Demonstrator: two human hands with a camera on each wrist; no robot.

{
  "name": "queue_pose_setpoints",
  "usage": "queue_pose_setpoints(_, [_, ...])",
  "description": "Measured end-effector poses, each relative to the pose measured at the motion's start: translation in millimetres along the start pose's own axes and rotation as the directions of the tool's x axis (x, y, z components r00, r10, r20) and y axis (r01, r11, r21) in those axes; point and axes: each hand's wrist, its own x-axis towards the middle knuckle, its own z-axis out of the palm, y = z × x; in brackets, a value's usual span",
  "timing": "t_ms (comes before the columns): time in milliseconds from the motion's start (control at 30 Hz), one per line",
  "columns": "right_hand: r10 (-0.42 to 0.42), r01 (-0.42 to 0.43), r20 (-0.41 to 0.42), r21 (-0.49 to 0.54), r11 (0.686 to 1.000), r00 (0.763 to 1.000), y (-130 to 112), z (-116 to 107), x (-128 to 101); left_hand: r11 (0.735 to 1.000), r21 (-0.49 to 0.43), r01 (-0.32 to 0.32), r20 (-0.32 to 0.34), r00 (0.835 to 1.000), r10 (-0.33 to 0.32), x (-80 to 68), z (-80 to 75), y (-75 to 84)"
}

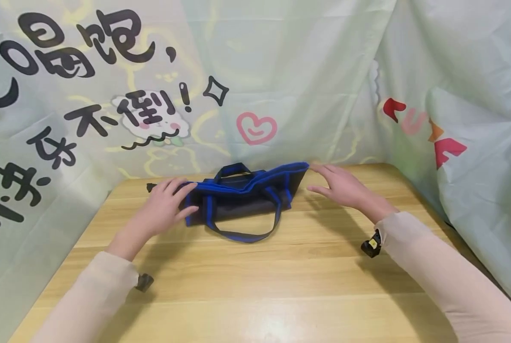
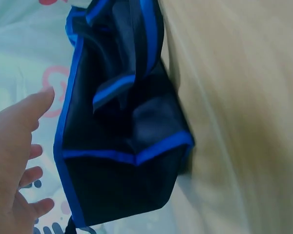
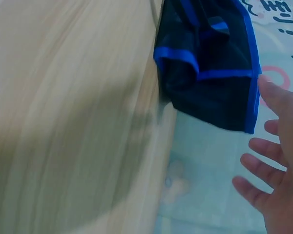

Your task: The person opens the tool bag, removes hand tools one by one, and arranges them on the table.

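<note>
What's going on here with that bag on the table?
A person sits at a wooden table with a black tote bag trimmed in blue lying on it. The left hand rests with straight fingers on the bag's left end. The right hand is open at the bag's right end, its fingertips at the upper corner.

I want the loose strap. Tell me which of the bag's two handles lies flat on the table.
The near handle, looping out over the wooden table toward the person. The far handle arches above the bag's top edge instead.

Black fabric tote bag point(image 1: 242, 200) has bright blue trim and handles, on a light wood-grain table point(image 1: 255, 286); behind the table, pale green backdrop cloth point(image 1: 281, 71) with black lettering and a pink heart.
</note>
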Motion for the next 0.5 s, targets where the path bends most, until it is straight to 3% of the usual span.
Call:
queue_pose_setpoints(233, [-0.088,0.084,-0.095,-0.038,0.996,0.992,-20,5,16,0.994,-0.015,0.107,0.054,0.993,-0.107,13.4,0.9,-27.0])
queue_pose_setpoints(500, [-0.135,0.13,-0.16,-0.038,0.991,0.978,-32,19,30,0.985,-0.077,0.154,0.101,0.984,-0.146,16.4,2.5,-43.0])
